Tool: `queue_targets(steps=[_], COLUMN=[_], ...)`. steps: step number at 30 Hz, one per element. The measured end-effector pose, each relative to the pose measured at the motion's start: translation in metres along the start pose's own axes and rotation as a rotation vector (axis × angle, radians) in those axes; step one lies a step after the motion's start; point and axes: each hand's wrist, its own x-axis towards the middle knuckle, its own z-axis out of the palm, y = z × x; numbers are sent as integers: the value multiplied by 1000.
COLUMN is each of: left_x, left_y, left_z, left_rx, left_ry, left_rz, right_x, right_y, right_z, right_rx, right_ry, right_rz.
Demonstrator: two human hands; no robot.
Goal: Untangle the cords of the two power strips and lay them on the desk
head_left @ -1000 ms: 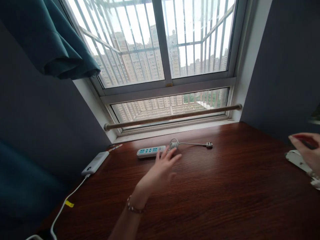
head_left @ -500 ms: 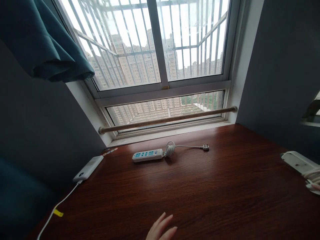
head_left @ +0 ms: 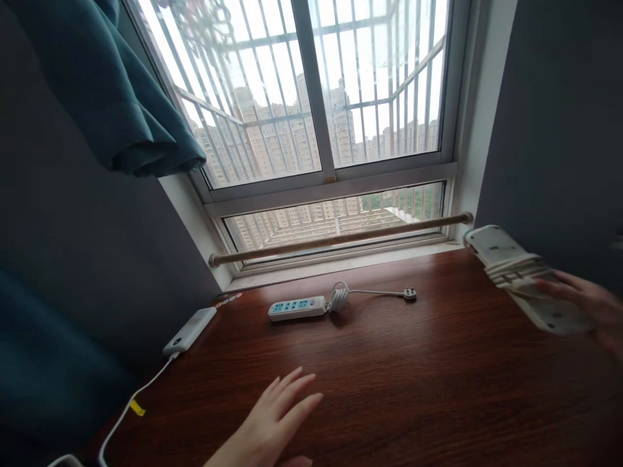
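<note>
At the right, my right hand (head_left: 591, 305) grips a white power strip (head_left: 549, 301) in the air, its cord wound around its middle and its plain screwed underside facing me. My left hand (head_left: 275, 415) hovers over the front of the wooden tabletop (head_left: 389, 383), fingers stretched out and holding nothing. Beyond it a second white power strip (head_left: 296, 309) with blue-green sockets lies on the tabletop. Its cord is bundled in a coil (head_left: 339, 298), and the plug (head_left: 409, 294) rests to the right.
A white power bank-like device (head_left: 191, 331) lies on the left edge, with a white cable (head_left: 136, 392) bearing a yellow tag (head_left: 137, 408). Behind the tabletop are a barred window and a horizontal rail (head_left: 341, 240). A blue curtain (head_left: 141, 130) hangs at the left.
My right hand has brought the cord-wrapped power strip in from the right edge, further into view. My left hand has moved forward and slightly left. The view has shifted a little.
</note>
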Motion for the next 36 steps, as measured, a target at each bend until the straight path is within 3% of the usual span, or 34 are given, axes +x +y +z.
queue_targets(steps=[1,2,5,7,9,12,18,23,27,33,36], left_x=[13,25,55,70,81,96,129,143,143,148,151], left_y=[8,14,23,19,11,-4,-23,-17,-12,-26,-37], left_z=[-12,-22,-43,-48,-48,-43,-33,-33,-35,-33,-32], left_rx=[18,22,-3,-38,-57,-26,278,475,464,265,151], left_ry=[1,10,46,33,36,111,534,658,614,369,271], left_rz=[5,-3,-24,8,38,20,-77,6,36,30,16], right_x=[2,1,-15,-31,-45,-59,-70,-82,-80,-72,-73], right_y=[-14,-30,-76,-95,-102,-101,-99,-101,-95,-86,-85], right_z=[23,47,124,169,203,233,248,251,252,255,256], right_rx=[63,105,171,222,347,497,443,360,278,139,18], right_ry=[-85,-122,-167,-185,-268,-560,-1020,-1219,-1212,-1237,-1175], right_rz=[68,46,-235,-316,-293,-209,-73,-120,-117,-148,-256])
